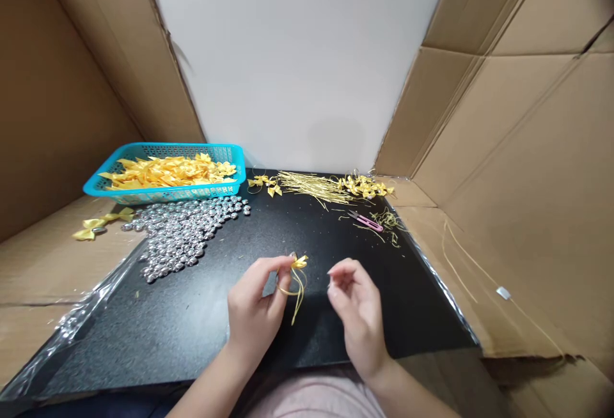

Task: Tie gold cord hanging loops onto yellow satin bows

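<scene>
My left hand [256, 300] is closed, pinching a small yellow ribbon bow [300, 262] between thumb and fingertips. Thin gold cord [298, 300] loops from the bow and its ends dangle below the fingers. To the right, my right hand [357, 316] is half curled, with thumb and index tips slightly apart and no object visible between them. It does not touch the bow. Both hands are above the near part of the black work surface [307, 348].
A blue basket [91, 186] of yellow ribbon bows stands back left, with silver beads [180, 232] before it. Cut gold cords [311, 186] and bows with cord [364, 185] lie at the back. Pink thread snips [367, 220] lie beside cord scraps [389, 218]. Cardboard walls [522, 143] flank the surface.
</scene>
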{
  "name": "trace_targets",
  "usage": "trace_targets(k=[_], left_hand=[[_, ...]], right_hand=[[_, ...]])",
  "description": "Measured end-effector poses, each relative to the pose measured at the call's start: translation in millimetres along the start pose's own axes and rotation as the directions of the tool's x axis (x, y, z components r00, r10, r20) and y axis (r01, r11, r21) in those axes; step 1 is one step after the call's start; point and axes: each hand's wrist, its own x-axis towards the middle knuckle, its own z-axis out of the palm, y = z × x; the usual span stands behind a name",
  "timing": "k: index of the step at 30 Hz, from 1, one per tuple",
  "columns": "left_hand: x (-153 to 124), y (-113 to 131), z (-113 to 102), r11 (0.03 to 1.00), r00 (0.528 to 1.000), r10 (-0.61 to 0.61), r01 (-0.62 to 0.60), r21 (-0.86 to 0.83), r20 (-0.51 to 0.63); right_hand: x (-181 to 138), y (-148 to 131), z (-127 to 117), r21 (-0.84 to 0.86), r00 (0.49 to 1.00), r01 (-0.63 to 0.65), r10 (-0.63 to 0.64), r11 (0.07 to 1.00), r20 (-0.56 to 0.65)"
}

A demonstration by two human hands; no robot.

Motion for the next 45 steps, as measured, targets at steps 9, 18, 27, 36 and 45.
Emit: trace_targets(k=[9,18,27,36,45], left_hand=[[-3.6,-0.8,2.0,0.987,0.991,0.116,-0.123,-0.107,-0.067],[-3.9,0.8,-0.3,0.977,0.978,0.172,-0.185,-0.105,-0.116],[-1.7,1.8,-2.3,0.962,0.968,0.234,-0.244,-0.123,-0.091],[-3.0,1.3,-1.8,0.961,0.986,0.157,-0.165,-0.222,-0.054],[-4.5,0.1,3.3,0.9,0.97,-0.237,0.238,-0.365,0.047]], right_hand=[[5.9,13.7,15.1,0.424,0.604,-0.797,0.578,0.431,0.549],[11.0,17.8,21.4,0.372,0.437,-0.899,0.562,0.233,0.702],[16.9,14.5,12.5,0.28,0.375,-0.922,0.434,0.268,0.819],[17.3,8.1,11.8,0.325,0.611,-0.767,0.474,0.553,0.634],[11.1,3.6,0.5,-0.325,0.822,-0.255,0.381,0.911,0.423]])
